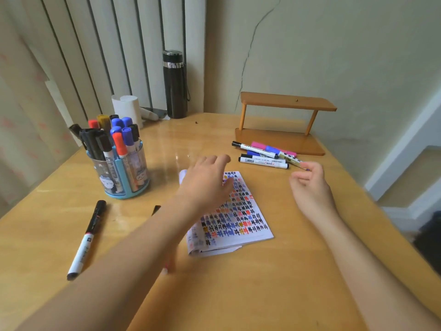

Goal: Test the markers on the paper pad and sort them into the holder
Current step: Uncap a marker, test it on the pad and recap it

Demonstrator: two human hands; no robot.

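Markers [262,160] lie capped, mostly white-barrelled, near the scribble-covered paper pad [241,218].

Holds left hand [207,180], fingers straight, over white paper pad covered in coloured scribbles [238,212]; keeps curled right hand [310,185] at end of yellowish marker [290,159] on tan wooden table [262,287], round blue marker-filled holder [124,189] left of pad.

Rows of hash-like marks on the paper pad [241,211]; print on markers [262,160] unreadable.
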